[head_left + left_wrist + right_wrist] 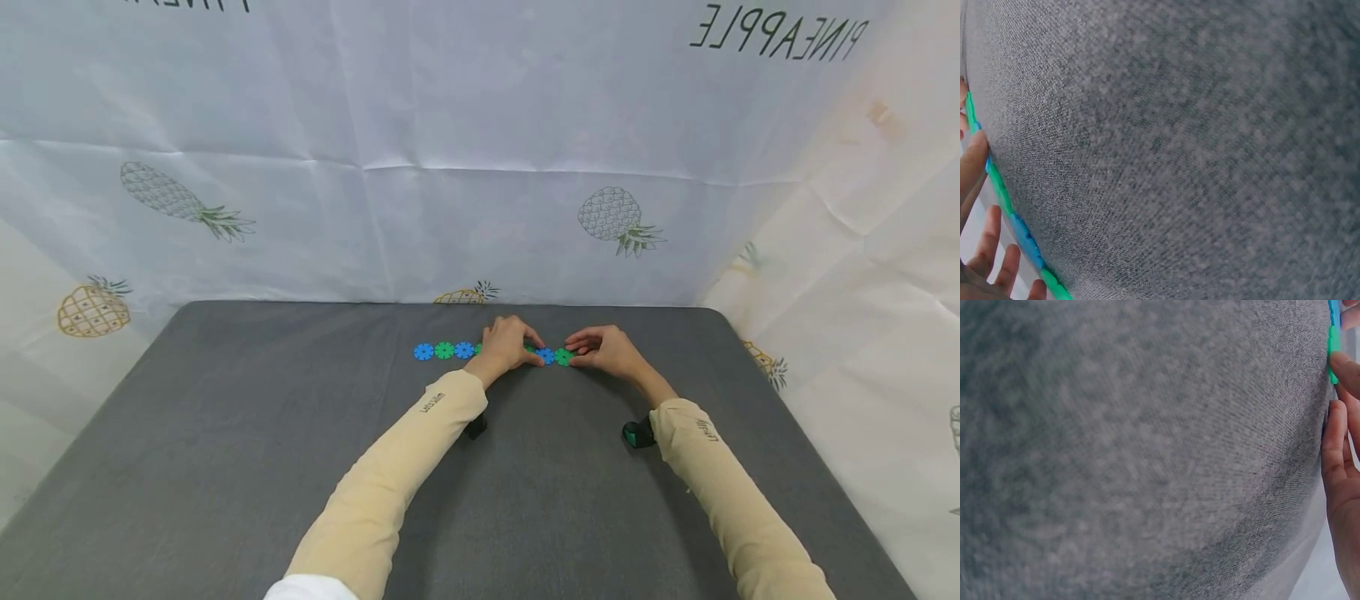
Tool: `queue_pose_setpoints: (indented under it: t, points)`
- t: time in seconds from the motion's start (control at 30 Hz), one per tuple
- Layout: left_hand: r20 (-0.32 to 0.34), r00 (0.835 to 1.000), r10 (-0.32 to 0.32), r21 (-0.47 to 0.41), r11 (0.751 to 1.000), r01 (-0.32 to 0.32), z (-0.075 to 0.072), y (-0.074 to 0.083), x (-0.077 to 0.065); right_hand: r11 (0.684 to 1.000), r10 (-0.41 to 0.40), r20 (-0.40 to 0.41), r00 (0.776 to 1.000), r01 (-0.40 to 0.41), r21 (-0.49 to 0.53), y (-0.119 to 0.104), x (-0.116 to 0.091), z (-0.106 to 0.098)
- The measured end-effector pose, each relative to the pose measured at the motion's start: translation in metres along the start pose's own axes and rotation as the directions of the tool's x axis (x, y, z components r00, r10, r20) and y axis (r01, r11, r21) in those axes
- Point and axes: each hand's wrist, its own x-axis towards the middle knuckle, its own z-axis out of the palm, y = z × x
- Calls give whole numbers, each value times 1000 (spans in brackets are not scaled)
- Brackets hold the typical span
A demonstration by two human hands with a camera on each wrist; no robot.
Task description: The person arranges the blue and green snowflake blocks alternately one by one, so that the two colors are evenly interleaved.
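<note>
A row of notched interlocking plastic discs, blue and green by turns, lies along the far part of the grey table. My left hand (507,343) arches over the row and hides its middle. Its thumb and a finger pinch a blue disc (545,357) near the right end. At that end, my right hand (609,352) pinches the outermost green disc (563,357) by its right side, edge to edge with the blue one. In the left wrist view the row appears edge-on, with a blue disc (1025,239) below the left fingers. The right wrist view shows the right thumb on the green disc (1334,344).
The row's left end shows a blue disc (423,352), a green disc (445,350) and another blue disc (464,350). Grey cloth covers the table (247,433). Behind it hangs a white pineapple-print curtain (450,225). Each wrist carries a dark camera (638,433).
</note>
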Motion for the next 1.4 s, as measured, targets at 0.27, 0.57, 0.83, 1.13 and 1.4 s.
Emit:
queue_pose_setpoints:
  t: [0.27,0.57,0.83,1.13,1.4]
  points:
    - [2,1000,-3,8,1000,3,0,-1,1,1000,-2,7,1000,2,-11,0,1,0]
    - [14,1000,-11,4,1000,11,0,-1,1,1000,-3,15,1000,3,-22,1,2,1]
    - [13,1000,-6,39,999,6,-2,0,1,999,-25,12,1000,25,-23,1,3,1]
    - [18,1000,4,33,999,-5,-4,2,1,997,-28,33,999,31,-73,-1,4,-1]
    - [10,1000,6,26,1000,-6,-4,2,0,991,-30,62,998,37,-128,2,6,-1]
